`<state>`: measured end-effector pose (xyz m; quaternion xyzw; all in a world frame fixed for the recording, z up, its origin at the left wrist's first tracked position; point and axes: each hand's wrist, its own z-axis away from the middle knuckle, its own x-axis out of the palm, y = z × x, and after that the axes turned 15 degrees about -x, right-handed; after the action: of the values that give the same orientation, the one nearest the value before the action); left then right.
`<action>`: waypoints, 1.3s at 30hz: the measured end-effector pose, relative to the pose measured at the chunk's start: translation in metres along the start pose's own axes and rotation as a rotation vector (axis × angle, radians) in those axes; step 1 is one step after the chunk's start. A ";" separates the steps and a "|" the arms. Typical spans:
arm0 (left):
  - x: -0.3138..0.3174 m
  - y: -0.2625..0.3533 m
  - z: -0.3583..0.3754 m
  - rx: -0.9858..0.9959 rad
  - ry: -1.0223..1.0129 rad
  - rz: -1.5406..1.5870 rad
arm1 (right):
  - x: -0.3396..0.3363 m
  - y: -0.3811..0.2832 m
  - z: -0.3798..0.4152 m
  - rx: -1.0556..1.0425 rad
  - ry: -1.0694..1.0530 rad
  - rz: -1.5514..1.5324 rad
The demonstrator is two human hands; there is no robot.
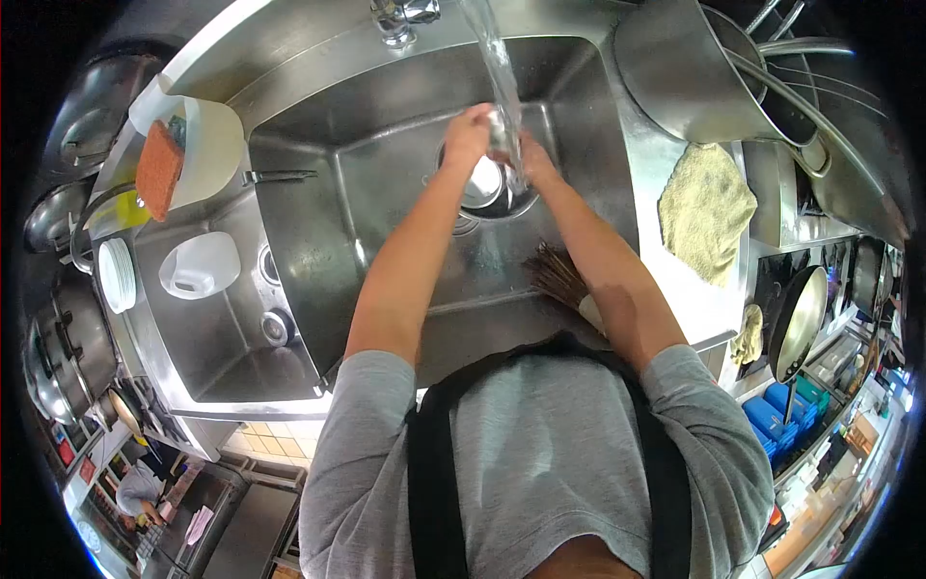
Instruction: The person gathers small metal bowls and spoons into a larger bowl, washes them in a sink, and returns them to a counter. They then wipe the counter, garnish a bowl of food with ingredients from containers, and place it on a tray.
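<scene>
Water (494, 72) pours from the faucet (397, 19) onto both my hands over the large sink basin (386, 207). My left hand (469, 137) has its fingers curled against a small shiny, silvery piece (498, 128), whose kind I cannot make out. On the other side of it, my right hand (533, 160) is closed in, its fingers partly hidden by the stream. Just below the hands, a round, bright metal dish (483, 183) sits in a dark-rimmed round vessel on the basin floor. A bundled twig brush (558, 275) lies under my right forearm.
A sponge (160, 172) hangs on a white tub (214, 145) at left. The smaller basin holds a translucent plastic jug (201, 265). At right are a folded cloth (709, 212) and a large metal pot (675, 72). Tongs (280, 177) rest across the divider. Another person (143, 487) stands far left.
</scene>
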<state>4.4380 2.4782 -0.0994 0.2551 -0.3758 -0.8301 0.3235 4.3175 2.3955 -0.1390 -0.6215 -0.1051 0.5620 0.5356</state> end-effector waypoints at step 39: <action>-0.045 0.039 0.048 0.233 -0.205 -0.698 | -0.079 -0.116 0.071 -0.370 -0.080 0.200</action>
<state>4.4491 2.5132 -0.0319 0.3186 -0.3886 -0.8632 -0.0488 4.2870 2.4234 0.0128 -0.6938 -0.1656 0.6078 0.3491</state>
